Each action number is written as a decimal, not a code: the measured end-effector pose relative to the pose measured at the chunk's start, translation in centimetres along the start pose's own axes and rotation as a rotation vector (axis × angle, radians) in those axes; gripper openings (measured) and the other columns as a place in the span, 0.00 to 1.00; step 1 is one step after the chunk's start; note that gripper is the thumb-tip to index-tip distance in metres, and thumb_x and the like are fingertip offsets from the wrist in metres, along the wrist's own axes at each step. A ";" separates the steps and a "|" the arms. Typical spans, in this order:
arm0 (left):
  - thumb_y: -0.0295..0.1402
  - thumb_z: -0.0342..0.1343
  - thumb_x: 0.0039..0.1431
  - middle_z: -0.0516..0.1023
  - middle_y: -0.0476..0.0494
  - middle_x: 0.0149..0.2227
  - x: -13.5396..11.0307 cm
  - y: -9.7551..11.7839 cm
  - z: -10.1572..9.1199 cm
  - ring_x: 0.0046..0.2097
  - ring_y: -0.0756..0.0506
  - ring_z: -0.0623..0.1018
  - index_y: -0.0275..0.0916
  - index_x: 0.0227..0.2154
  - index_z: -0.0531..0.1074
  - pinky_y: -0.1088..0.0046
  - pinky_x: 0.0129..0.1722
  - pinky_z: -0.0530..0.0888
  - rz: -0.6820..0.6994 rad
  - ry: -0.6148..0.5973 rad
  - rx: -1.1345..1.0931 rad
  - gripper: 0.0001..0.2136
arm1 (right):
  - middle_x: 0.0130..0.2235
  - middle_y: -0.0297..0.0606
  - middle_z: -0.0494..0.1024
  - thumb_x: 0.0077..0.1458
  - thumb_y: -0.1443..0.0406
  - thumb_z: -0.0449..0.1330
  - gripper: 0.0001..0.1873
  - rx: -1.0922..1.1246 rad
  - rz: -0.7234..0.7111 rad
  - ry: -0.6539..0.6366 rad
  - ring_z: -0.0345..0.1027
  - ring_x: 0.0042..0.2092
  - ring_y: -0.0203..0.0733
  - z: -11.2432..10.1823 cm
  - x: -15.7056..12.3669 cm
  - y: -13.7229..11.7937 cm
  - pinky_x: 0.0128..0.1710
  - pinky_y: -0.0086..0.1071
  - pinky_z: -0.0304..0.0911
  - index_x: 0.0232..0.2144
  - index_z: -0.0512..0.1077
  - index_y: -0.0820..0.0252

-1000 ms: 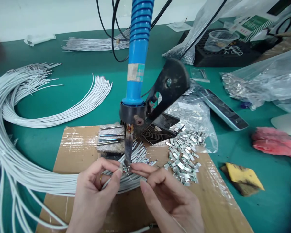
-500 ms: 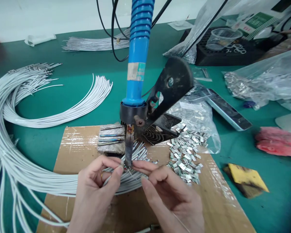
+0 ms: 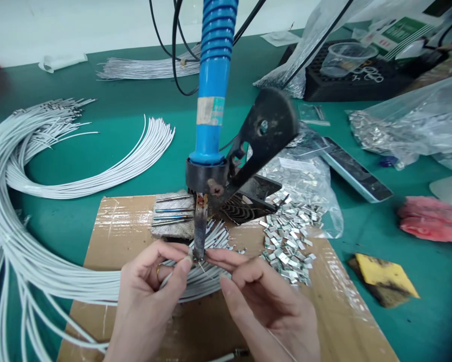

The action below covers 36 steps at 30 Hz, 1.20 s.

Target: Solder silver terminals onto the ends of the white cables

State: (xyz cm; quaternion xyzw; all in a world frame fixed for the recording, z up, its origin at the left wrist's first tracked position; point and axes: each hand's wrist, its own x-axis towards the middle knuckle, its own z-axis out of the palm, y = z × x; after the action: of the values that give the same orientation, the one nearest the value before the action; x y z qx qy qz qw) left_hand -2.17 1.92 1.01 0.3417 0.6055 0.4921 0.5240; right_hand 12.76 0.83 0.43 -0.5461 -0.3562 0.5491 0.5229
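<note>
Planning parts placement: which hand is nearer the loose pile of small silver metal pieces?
Right. The right hand is just below and left of the pile of silver metal pieces in view; the left hand is farther left, across the blue-handled soldering iron.

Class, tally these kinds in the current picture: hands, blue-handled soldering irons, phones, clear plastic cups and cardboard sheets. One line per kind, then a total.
Hands: 2, left hand and right hand
Blue-handled soldering iron: 1
Phone: 1
Clear plastic cup: 1
Cardboard sheet: 1
Total: 6
</note>
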 end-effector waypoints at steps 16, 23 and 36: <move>0.31 0.68 0.60 0.82 0.44 0.37 -0.2 0.2 0.2 0.21 0.59 0.63 0.37 0.26 0.80 0.86 0.18 0.57 -0.016 0.011 -0.062 0.08 | 0.46 0.42 0.86 0.60 0.60 0.68 0.14 -0.036 -0.054 -0.011 0.83 0.46 0.46 -0.1 0.2 0.3 0.50 0.34 0.75 0.24 0.73 0.55; 0.31 0.69 0.59 0.82 0.42 0.38 -0.3 0.2 0.2 0.22 0.57 0.64 0.36 0.26 0.79 0.86 0.19 0.58 -0.028 0.013 -0.067 0.08 | 0.46 0.41 0.87 0.59 0.60 0.69 0.14 -0.031 -0.063 -0.012 0.83 0.47 0.45 0.0 0.2 0.1 0.49 0.31 0.76 0.24 0.74 0.55; 0.31 0.68 0.60 0.82 0.42 0.37 -0.2 0.2 0.2 0.21 0.58 0.62 0.36 0.25 0.78 0.86 0.19 0.57 -0.011 0.011 -0.040 0.09 | 0.45 0.39 0.86 0.59 0.61 0.69 0.12 -0.013 -0.041 -0.006 0.82 0.47 0.44 0.1 0.2 -0.2 0.50 0.30 0.75 0.24 0.76 0.54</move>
State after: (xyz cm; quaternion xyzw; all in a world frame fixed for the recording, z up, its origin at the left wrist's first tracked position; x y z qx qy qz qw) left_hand -1.94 1.78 1.24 0.3250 0.6003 0.5029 0.5302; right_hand 12.70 1.06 0.57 -0.5402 -0.3727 0.5376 0.5294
